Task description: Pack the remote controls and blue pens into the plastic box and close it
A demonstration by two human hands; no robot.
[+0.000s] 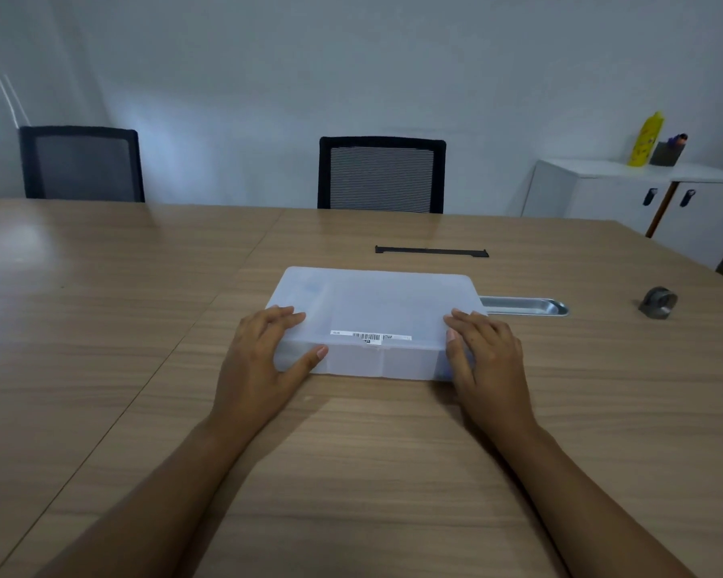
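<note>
A frosted, translucent plastic box (372,310) lies flat on the wooden table (101,327) in front of me, its lid down. A barcode sticker runs along the lid's near edge. My left hand (264,356) grips the box's near left corner, fingers on the lid and thumb against the front wall. My right hand (485,360) holds the near right corner the same way. Faint bluish shapes show through the plastic; I see no remote controls or pens outside the box.
A black strip (430,251) lies beyond the box. A metal cable slot (526,306) is set in the table right of it, and a small grey roll (658,302) sits further right. Two chairs stand across the table; a white cabinet with a yellow bottle (645,139) is at right.
</note>
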